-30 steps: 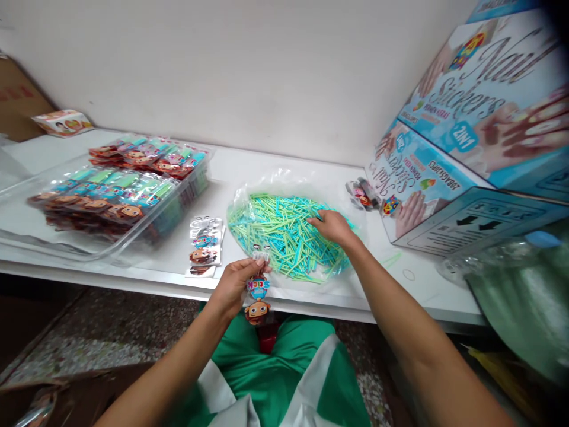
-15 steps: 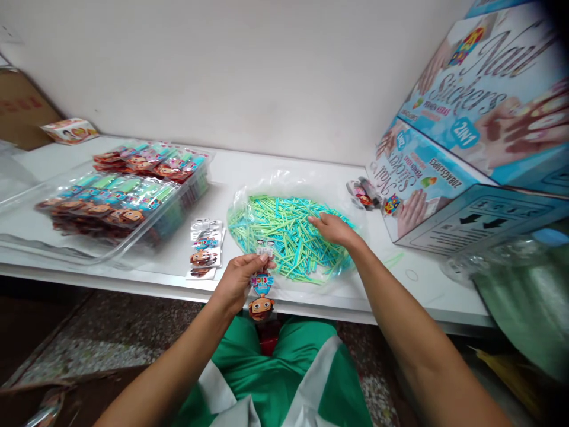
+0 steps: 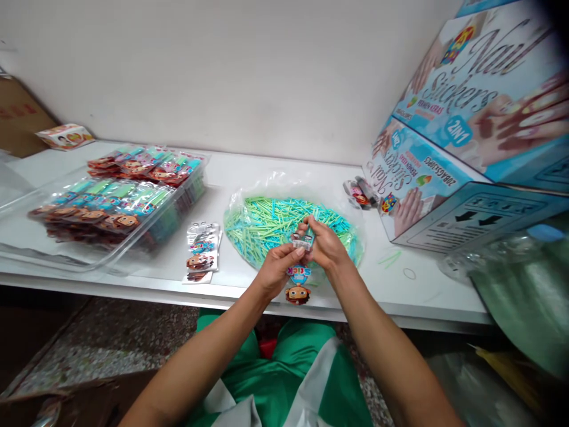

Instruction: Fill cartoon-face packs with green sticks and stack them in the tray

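My left hand [image 3: 279, 270] pinches a small clear pouch printed "Stick" with a cartoon face [image 3: 297, 294]; it hangs upright over the table's front edge. My right hand [image 3: 328, 244] is closed at the pouch's upper end, its fingertips touching or nearly touching it. A short bluish bit, seemingly a thin stick, shows between those fingertips, mostly hidden. Just behind both hands, an open clear plastic bag [image 3: 231, 228] holds a heap of thin green and blue plastic sticks [image 3: 271, 216]. To the left lies a small stack of flat printed pouches [image 3: 202, 248].
A clear tray [image 3: 120, 261] of filled pouches [image 3: 100, 204] stands at the left. Large "Nail Stickers" boxes [image 3: 444, 142] rise at the right. Small dark packets [image 3: 359, 193], loose green sticks [image 3: 391, 258] and a rubber band [image 3: 409, 273] lie near them. A wall stands behind.
My right hand has moved from the stick heap toward me, to the pouch's top. My left hand has carried the pouch right and slightly up to meet it.
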Action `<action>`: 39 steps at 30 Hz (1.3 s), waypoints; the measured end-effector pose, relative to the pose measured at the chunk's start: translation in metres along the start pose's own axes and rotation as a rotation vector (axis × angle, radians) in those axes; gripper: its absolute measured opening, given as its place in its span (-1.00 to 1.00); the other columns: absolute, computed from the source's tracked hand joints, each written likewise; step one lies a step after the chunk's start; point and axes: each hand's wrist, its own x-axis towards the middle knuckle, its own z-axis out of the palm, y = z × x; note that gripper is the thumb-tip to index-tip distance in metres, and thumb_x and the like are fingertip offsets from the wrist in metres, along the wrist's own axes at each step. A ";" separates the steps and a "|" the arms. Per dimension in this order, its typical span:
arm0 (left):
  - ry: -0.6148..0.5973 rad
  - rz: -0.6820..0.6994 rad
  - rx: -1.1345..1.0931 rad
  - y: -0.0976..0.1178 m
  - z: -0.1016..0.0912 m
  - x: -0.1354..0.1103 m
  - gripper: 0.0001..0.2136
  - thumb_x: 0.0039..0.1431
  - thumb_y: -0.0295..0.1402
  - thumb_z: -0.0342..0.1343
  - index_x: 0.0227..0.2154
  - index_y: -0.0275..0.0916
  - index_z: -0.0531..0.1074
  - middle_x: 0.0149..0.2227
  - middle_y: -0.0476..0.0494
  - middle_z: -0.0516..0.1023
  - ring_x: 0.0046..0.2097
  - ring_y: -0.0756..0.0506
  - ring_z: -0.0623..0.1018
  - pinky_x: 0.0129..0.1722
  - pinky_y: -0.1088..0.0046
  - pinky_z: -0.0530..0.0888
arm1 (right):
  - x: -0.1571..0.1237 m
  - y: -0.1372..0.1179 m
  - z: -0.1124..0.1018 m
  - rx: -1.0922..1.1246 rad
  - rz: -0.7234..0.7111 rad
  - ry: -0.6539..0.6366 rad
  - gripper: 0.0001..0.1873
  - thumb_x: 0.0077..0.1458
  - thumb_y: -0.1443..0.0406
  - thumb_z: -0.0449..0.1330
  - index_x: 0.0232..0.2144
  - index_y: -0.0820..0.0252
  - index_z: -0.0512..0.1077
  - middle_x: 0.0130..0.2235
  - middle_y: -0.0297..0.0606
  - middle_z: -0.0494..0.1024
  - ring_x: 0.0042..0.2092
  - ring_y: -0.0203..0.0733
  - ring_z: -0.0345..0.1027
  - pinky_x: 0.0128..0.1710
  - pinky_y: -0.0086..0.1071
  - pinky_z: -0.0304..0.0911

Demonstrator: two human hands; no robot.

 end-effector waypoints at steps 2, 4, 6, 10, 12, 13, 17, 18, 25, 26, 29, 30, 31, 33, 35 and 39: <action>0.011 0.032 -0.017 -0.001 0.002 0.009 -0.78 -0.11 -0.29 0.28 -0.43 -0.34 0.55 -0.43 -0.13 0.57 -0.35 -0.03 0.50 -0.23 0.45 0.37 | -0.005 0.007 0.003 0.010 0.020 0.059 -0.69 -0.08 0.10 0.25 -0.44 0.18 0.28 -0.53 -0.43 0.34 -0.59 -0.43 0.18 -0.69 -0.57 0.11; 0.020 0.046 -0.018 0.000 0.001 0.013 -0.77 -0.13 -0.28 0.29 -0.42 -0.35 0.54 -0.44 -0.13 0.57 -0.35 -0.04 0.51 -0.22 0.43 0.37 | -0.007 0.012 0.004 0.015 -0.016 0.112 -0.67 -0.12 0.10 0.28 -0.45 0.21 0.30 -0.55 -0.43 0.37 -0.62 -0.45 0.16 -0.73 -0.59 0.04; 0.030 0.054 -0.005 0.001 -0.002 0.013 -0.77 -0.11 -0.28 0.28 -0.40 -0.34 0.54 -0.44 -0.13 0.57 -0.34 -0.04 0.52 -0.21 0.44 0.37 | -0.006 0.014 0.002 0.000 -0.056 0.133 -0.66 -0.14 0.09 0.29 -0.46 0.22 0.31 -0.55 -0.41 0.42 -0.61 -0.43 0.21 -0.73 -0.59 0.03; 0.033 0.042 0.071 0.003 -0.012 0.003 -0.80 -0.04 -0.30 0.24 -0.37 -0.34 0.54 -0.40 -0.13 0.58 -0.34 -0.01 0.51 -0.22 0.47 0.38 | 0.004 0.011 -0.009 -0.110 -0.137 0.117 -0.67 -0.08 0.08 0.26 -0.43 0.23 0.36 -0.46 -0.30 0.53 -0.48 -0.31 0.39 -0.50 -0.45 0.30; 0.014 0.021 0.102 0.003 -0.016 -0.002 -0.80 -0.02 -0.30 0.22 -0.37 -0.34 0.53 -0.40 -0.14 0.58 -0.36 0.00 0.51 -0.25 0.48 0.38 | 0.011 0.009 -0.016 -0.183 -0.209 0.112 -0.68 -0.04 0.09 0.23 -0.40 0.24 0.38 -0.38 -0.26 0.56 -0.39 -0.27 0.45 -0.26 -0.33 0.34; 0.006 0.011 0.110 0.003 -0.018 -0.003 -0.81 -0.01 -0.31 0.22 -0.37 -0.34 0.53 -0.40 -0.14 0.58 -0.37 0.00 0.51 -0.26 0.48 0.39 | 0.014 0.008 -0.019 -0.226 -0.245 0.123 -0.69 -0.02 0.09 0.23 -0.40 0.24 0.39 -0.37 -0.25 0.57 -0.36 -0.26 0.46 -0.18 -0.29 0.32; -0.015 -0.007 0.115 -0.001 -0.019 -0.006 -0.81 -0.01 -0.31 0.21 -0.37 -0.35 0.53 -0.41 -0.15 0.58 -0.37 -0.01 0.51 -0.27 0.48 0.39 | 0.020 0.007 -0.023 -0.261 -0.306 0.179 -0.71 0.00 0.09 0.21 -0.43 0.23 0.39 -0.39 -0.27 0.57 -0.33 -0.22 0.48 -0.09 -0.22 0.28; -0.024 -0.014 0.115 -0.002 -0.019 -0.005 -0.80 -0.01 -0.30 0.22 -0.38 -0.35 0.54 -0.41 -0.16 0.58 -0.36 -0.02 0.52 -0.26 0.47 0.39 | 0.020 0.006 -0.022 -0.212 -0.283 0.176 -0.72 0.01 0.10 0.21 -0.44 0.23 0.37 -0.39 -0.27 0.57 -0.32 -0.21 0.48 -0.10 -0.23 0.30; -0.084 -0.052 0.049 -0.012 -0.011 0.004 -0.76 -0.08 -0.26 0.26 -0.40 -0.35 0.55 -0.40 -0.16 0.58 -0.35 -0.04 0.51 -0.24 0.43 0.38 | 0.000 0.006 -0.001 0.081 -0.083 0.083 -0.75 0.04 0.13 0.18 -0.44 0.17 0.28 -0.30 -0.28 0.57 -0.29 -0.25 0.47 -0.38 -0.43 0.35; -0.079 -0.031 0.036 -0.012 -0.010 0.005 -0.76 -0.08 -0.26 0.26 -0.40 -0.34 0.55 -0.40 -0.15 0.58 -0.35 -0.04 0.51 -0.23 0.42 0.38 | -0.004 0.007 0.002 0.074 -0.065 0.061 -0.73 0.03 0.10 0.19 -0.44 0.17 0.28 -0.32 -0.30 0.57 -0.33 -0.27 0.46 -0.47 -0.47 0.32; -0.071 0.050 0.039 -0.010 -0.008 0.009 -0.77 -0.08 -0.25 0.25 -0.42 -0.34 0.56 -0.40 -0.15 0.57 -0.31 -0.06 0.52 -0.17 0.40 0.37 | -0.015 0.014 0.006 -0.017 -0.004 0.023 -0.64 -0.02 0.00 0.18 -0.44 0.17 0.27 -0.40 -0.33 0.52 -0.56 -0.38 0.31 -0.72 -0.56 0.04; -0.070 0.067 0.055 -0.008 -0.009 0.009 -0.77 -0.08 -0.25 0.25 -0.42 -0.35 0.56 -0.40 -0.15 0.58 -0.30 -0.06 0.52 -0.16 0.40 0.37 | -0.018 0.016 0.006 -0.062 0.000 0.032 -0.62 -0.03 -0.02 0.17 -0.45 0.17 0.27 -0.43 -0.34 0.50 -0.61 -0.42 0.23 -0.74 -0.56 -0.02; -0.068 0.073 0.077 -0.006 -0.010 0.008 -0.77 -0.08 -0.26 0.26 -0.42 -0.35 0.56 -0.39 -0.15 0.58 -0.30 -0.06 0.52 -0.15 0.40 0.37 | -0.020 0.017 0.004 -0.122 -0.015 0.048 -0.60 -0.03 -0.04 0.15 -0.46 0.18 0.26 -0.47 -0.36 0.47 -0.63 -0.43 0.17 -0.73 -0.55 -0.03; -0.045 0.062 0.119 -0.002 -0.015 0.005 -0.76 -0.08 -0.26 0.26 -0.40 -0.35 0.55 -0.38 -0.16 0.58 -0.30 -0.07 0.53 -0.15 0.38 0.38 | -0.025 0.014 -0.002 -0.302 -0.093 0.071 -0.59 0.00 -0.05 0.11 -0.48 0.18 0.26 -0.51 -0.39 0.40 -0.59 -0.41 0.17 -0.65 -0.51 0.08; -0.014 0.040 0.154 0.003 -0.021 0.000 -0.75 -0.07 -0.25 0.25 -0.39 -0.36 0.53 -0.38 -0.18 0.59 -0.32 -0.08 0.55 -0.15 0.34 0.40 | -0.030 0.005 -0.009 -0.563 -0.177 0.029 -0.60 0.08 -0.03 0.04 -0.49 0.18 0.24 -0.53 -0.40 0.34 -0.53 -0.37 0.20 -0.53 -0.46 0.17; 0.028 0.028 0.207 0.011 -0.030 -0.009 -0.76 -0.06 -0.26 0.25 -0.41 -0.37 0.50 -0.38 -0.19 0.60 -0.33 -0.10 0.57 -0.17 0.33 0.42 | -0.044 -0.020 -0.011 -1.095 -0.188 -0.188 -0.63 0.17 0.02 -0.07 -0.49 0.15 0.18 -0.55 -0.43 0.23 -0.51 -0.34 0.13 -0.48 -0.41 0.11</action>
